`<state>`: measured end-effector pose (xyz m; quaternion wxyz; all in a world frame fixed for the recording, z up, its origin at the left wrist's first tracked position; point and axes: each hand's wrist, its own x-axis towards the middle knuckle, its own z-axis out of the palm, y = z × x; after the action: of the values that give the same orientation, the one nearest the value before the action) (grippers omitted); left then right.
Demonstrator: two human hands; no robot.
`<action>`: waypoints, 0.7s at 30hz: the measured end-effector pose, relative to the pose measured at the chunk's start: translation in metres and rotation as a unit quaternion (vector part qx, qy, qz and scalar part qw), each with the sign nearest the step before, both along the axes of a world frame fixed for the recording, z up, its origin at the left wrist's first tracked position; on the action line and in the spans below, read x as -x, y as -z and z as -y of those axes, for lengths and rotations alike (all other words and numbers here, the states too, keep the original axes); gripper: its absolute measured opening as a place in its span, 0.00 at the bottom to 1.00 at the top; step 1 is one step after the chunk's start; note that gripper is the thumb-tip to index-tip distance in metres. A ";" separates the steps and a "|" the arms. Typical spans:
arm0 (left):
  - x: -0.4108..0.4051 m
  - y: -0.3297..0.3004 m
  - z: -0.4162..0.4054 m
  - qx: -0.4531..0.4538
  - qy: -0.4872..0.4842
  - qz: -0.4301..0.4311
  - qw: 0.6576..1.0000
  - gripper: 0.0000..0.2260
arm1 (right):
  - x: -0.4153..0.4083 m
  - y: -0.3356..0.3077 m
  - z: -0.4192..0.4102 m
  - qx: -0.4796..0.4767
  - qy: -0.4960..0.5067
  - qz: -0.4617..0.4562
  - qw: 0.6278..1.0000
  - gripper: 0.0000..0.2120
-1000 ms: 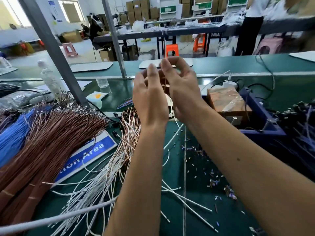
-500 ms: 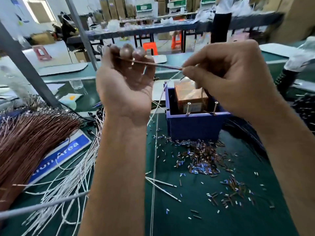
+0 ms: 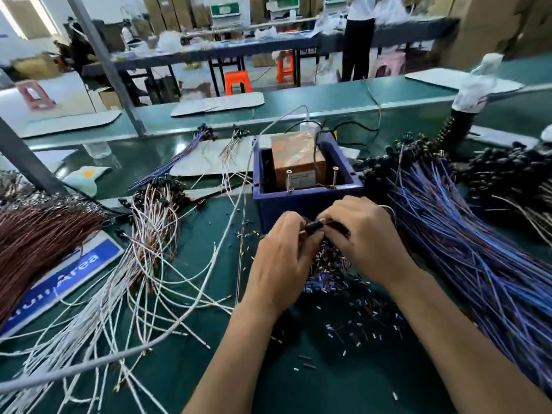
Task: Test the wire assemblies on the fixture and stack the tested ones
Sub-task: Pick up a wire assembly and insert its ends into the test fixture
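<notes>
Across the green bench [image 3: 185, 369] wires lie everywhere, and the blue box [image 3: 307, 201] at its middle is our landmark. Right of the box sprawls the biggest heap, a thick fan of blue and purple wires [image 3: 466, 252] with black ends bunched toward the far side. Far left of the box sits a dense brown wire bundle [image 3: 41, 234], partly lying over a blue and white sign [image 3: 68, 279]. Between that sign and the box spreads a loose tangle of white wires [image 3: 140, 282], black connectors at their far ends. Inside the box stands a brown block [image 3: 295, 162], with two metal pins [image 3: 334, 176] upright at the box's near wall. Just in front of the box, both hands meet low over the bench. Left hand [image 3: 280, 261], fingers curled, pinches a small dark connector [image 3: 313, 226]; right hand [image 3: 367, 237], fingers curled too, grips the same piece from the other side, the two hands touching at the fingertips. The wire running from that connector is hidden by the right hand, so I cannot tell where it goes. Under and just nearer than the hands lies a scatter of tiny blue and white bits [image 3: 352, 312].
</notes>
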<state>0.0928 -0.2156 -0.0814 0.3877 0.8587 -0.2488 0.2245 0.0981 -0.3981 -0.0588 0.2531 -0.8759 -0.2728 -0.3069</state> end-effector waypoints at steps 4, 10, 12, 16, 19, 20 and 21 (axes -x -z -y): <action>-0.006 0.013 -0.008 0.082 0.011 -0.069 0.994 0.05 | -0.004 0.009 0.002 -0.028 -0.001 -0.030 0.999 0.08; -0.009 0.015 -0.009 0.176 0.066 -0.180 0.966 0.03 | -0.002 0.012 0.000 -0.059 0.042 -0.003 0.997 0.09; -0.010 0.012 -0.011 0.200 0.052 -0.192 0.959 0.05 | 0.000 0.012 -0.003 -0.083 0.095 0.037 0.991 0.10; -0.010 0.008 -0.014 0.242 0.027 -0.211 0.947 0.07 | 0.006 0.012 -0.009 -0.136 0.093 0.109 0.980 0.06; -0.008 0.008 -0.016 0.281 0.044 -0.232 0.930 0.07 | 0.006 0.013 -0.016 -0.217 0.033 -0.049 0.974 0.06; -0.008 0.008 -0.016 0.285 0.052 -0.236 0.928 0.07 | 0.006 0.014 -0.019 -0.265 0.014 -0.133 0.955 0.06; -0.007 0.008 -0.016 0.280 0.058 -0.238 0.928 0.07 | 0.006 0.015 -0.021 -0.313 -0.002 -0.201 0.928 0.05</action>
<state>0.1002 -0.1992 -0.0892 0.6726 0.7275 -0.1251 0.0514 0.0926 -0.3773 -0.0736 0.5646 -0.7951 -0.1078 -0.1935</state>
